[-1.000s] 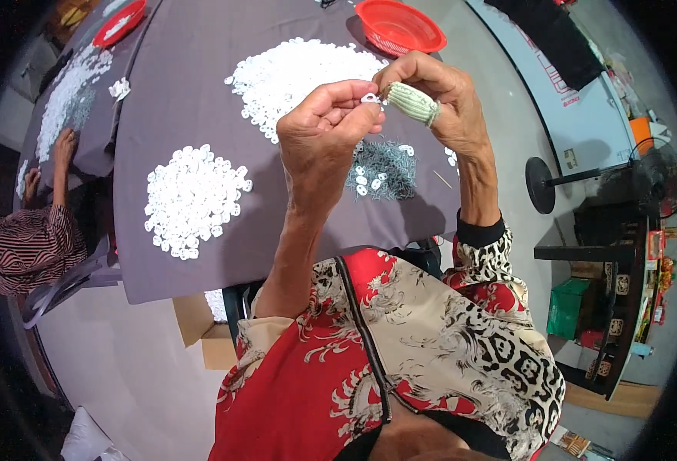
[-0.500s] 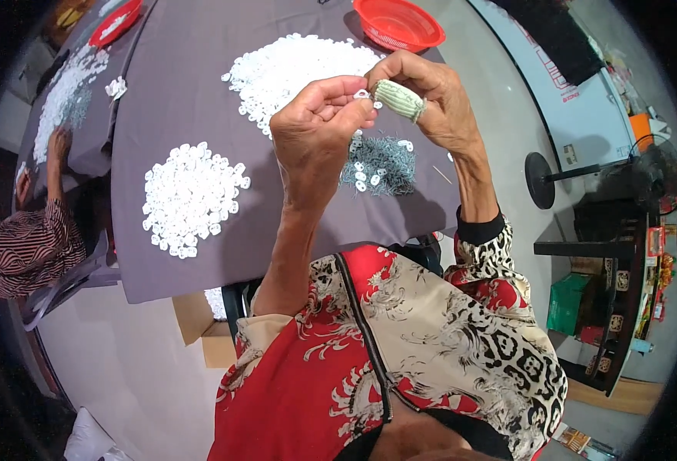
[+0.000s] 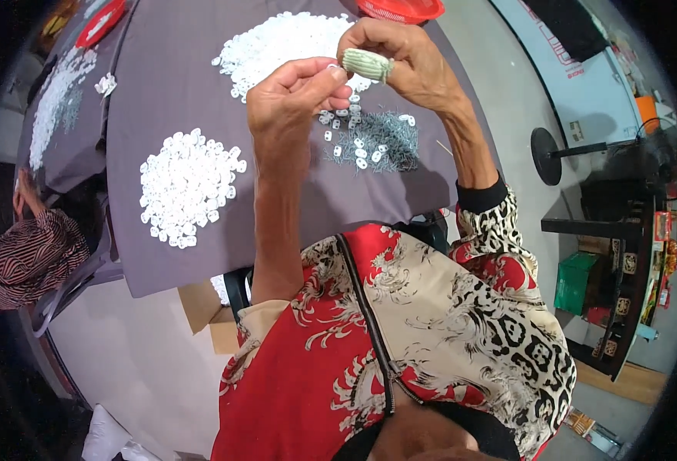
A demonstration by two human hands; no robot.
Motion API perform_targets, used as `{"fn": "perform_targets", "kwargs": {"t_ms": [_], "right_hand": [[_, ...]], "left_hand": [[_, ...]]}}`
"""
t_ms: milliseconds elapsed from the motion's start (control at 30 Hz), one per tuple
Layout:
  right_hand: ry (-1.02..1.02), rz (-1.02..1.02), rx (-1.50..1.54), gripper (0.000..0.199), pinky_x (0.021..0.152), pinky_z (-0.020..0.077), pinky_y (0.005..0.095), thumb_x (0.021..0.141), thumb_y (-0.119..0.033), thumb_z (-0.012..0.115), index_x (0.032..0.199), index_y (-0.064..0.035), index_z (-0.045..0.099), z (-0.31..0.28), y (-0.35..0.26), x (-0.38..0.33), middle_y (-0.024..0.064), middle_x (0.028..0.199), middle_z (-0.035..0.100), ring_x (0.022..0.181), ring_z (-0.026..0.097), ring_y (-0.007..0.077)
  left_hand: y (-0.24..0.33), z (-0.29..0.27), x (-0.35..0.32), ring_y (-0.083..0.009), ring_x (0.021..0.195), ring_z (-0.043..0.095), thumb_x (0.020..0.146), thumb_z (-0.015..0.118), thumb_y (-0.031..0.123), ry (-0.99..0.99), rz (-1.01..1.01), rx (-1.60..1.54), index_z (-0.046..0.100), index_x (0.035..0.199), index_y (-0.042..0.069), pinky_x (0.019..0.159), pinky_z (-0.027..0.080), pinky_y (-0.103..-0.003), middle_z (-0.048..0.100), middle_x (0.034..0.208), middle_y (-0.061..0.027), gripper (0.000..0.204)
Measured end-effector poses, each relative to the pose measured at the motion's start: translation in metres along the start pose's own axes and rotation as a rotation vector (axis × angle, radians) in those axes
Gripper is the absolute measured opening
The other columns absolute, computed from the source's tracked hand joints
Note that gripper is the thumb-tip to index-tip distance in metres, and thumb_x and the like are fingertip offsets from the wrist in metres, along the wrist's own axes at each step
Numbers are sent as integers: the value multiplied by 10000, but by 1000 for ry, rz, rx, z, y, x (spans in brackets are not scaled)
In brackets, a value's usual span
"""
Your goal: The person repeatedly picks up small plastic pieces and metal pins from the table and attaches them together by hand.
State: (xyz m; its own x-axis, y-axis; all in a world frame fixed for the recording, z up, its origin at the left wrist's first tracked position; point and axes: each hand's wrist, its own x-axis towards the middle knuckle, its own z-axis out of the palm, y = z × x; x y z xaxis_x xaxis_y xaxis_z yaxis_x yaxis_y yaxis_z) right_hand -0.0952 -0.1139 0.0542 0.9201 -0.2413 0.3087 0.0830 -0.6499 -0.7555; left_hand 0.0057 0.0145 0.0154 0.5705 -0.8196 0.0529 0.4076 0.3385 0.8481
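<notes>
Above the table, my left hand [image 3: 288, 92] pinches a small white plastic piece [image 3: 333, 67] between thumb and fingertips. My right hand [image 3: 411, 65] meets it there with its fingers closed, a pale green knitted cover [image 3: 366, 65] on one of them. Whatever its fingertips hold is hidden. Below the hands lies a spread of thin grey nail-like pins [image 3: 396, 142], with several loose white pieces on and beside it. A big heap of white pieces [image 3: 265, 50] lies behind my left hand, and a smaller heap [image 3: 189, 188] is to the left.
A red plastic basket [image 3: 400, 9] stands at the table's far edge. To the left, a person in a striped top [image 3: 31, 257] sits by another table holding white pieces [image 3: 58, 100]. An open cardboard box [image 3: 200, 307] is below the table edge; a fan [image 3: 546, 156] stands right.
Both hands have shifted up and left in the picture, still together. Several loose white pieces beside the pins are now uncovered. The other person's arm has drawn back from the heap.
</notes>
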Motion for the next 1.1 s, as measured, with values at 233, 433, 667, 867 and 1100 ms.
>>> {"fn": "perform_targets", "kwargs": {"t_ms": [233, 433, 667, 867, 1100], "right_hand": [[58, 34, -18, 176, 661, 447, 224, 840, -138, 529, 948, -4, 566, 9, 23, 0, 11, 785, 572, 701, 547, 86], [-47, 375, -391, 167, 639, 465, 288, 745, -60, 527, 885, -29, 612, 40, 101, -26, 95, 701, 603, 676, 579, 148], [-141, 236, -629, 285, 654, 487, 403, 665, 36, 462, 896, -16, 621, 67, 129, -34, 199, 790, 616, 736, 607, 310], [-173, 210, -704, 231, 674, 467, 409, 660, 2, 484, 851, -21, 610, 73, 145, -38, 183, 782, 606, 750, 583, 338], [-111, 185, -566, 166, 655, 470, 392, 719, -57, 521, 860, -14, 598, 70, 128, -33, 178, 810, 597, 702, 584, 329]], "left_hand": [[9, -15, 1, -128, 633, 569, 753, 607, 76, 95, 54, -16, 580, 869, -72, 602, 467, -220, 600, 734, -101, 190], [9, -28, 1, -137, 665, 565, 759, 597, 85, 142, 121, -53, 566, 891, -76, 619, 469, -233, 591, 754, -103, 210], [8, -28, 3, -139, 666, 565, 762, 599, 96, 158, 106, -72, 562, 907, -79, 620, 474, -240, 590, 763, -106, 230], [7, -25, 4, -139, 667, 565, 760, 609, 106, 153, 105, -78, 561, 912, -76, 620, 471, -238, 592, 766, -104, 241], [3, -26, 6, -136, 663, 564, 759, 613, 108, 155, 76, -58, 565, 897, -67, 618, 467, -233, 594, 765, -102, 228]]}}
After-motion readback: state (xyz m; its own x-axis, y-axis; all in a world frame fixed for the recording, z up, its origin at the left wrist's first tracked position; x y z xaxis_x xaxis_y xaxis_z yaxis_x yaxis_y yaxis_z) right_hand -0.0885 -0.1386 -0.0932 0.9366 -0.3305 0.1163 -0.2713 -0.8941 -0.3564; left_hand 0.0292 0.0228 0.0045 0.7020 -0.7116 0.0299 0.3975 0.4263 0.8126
